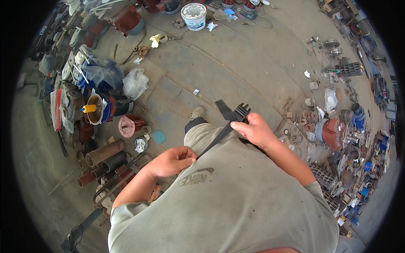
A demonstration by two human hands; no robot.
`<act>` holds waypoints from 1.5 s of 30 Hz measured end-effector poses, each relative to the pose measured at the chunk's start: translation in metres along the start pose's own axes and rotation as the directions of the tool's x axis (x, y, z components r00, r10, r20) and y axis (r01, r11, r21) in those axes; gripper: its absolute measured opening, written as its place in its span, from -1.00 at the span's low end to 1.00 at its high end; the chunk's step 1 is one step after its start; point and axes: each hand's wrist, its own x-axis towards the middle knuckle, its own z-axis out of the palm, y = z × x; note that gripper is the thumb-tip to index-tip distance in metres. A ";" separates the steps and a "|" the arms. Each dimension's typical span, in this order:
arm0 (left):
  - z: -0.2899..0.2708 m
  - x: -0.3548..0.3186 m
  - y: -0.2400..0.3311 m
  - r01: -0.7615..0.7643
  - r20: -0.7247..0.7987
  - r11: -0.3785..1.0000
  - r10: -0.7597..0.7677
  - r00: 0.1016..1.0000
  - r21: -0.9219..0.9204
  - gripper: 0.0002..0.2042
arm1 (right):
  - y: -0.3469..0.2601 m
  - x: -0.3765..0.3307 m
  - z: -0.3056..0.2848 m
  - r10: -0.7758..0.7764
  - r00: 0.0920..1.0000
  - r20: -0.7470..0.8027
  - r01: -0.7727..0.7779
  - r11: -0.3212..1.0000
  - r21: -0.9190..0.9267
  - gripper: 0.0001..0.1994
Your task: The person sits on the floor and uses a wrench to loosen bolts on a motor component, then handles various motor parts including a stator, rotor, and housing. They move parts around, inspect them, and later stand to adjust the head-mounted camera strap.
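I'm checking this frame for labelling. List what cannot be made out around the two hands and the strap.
Head view:
- Black strap: its lower end is hidden inside the left hand; the grip there is unclear.
- Black clip: partly covered by the right hand; its shape is too small to tell.
- Person's legs: hidden by the grey shirt; only one shoe shows.

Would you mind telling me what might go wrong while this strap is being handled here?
1. The black strap is stretched taut between the left hand and the right hand; if either grip slips, the buckle end could perhaps snap back.
2. Pipes and motor parts lie close on both sides, so a step taken while looking at the strap may mean tripping.
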 end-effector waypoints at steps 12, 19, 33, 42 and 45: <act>0.013 -0.034 -0.087 -0.094 0.195 0.993 0.107 0.975 -0.071 -0.50 | -0.024 0.026 0.018 0.088 0.985 0.146 -0.063 0.984 -0.165 -0.69; 0.056 -0.046 -0.139 -0.043 0.007 0.844 0.055 0.998 -0.534 -0.38 | -0.029 0.033 0.018 0.139 0.961 0.240 -0.093 0.976 -0.196 -0.70; 0.053 -0.056 -0.148 -0.018 0.098 0.780 0.101 0.990 -0.625 -0.72 | -0.028 0.044 0.020 0.242 0.894 0.377 -0.083 0.917 -0.391 -0.79; 0.044 -0.032 -0.169 -0.106 0.142 0.642 0.322 0.936 -0.759 -0.67 | -0.029 0.041 0.017 0.144 0.920 0.366 -0.091 0.983 -0.157 -0.69; 0.041 -0.030 -0.167 -0.033 0.199 0.618 0.302 0.932 -0.786 -0.62 | -0.031 0.039 0.015 0.147 0.913 0.382 -0.100 0.985 -0.139 -0.68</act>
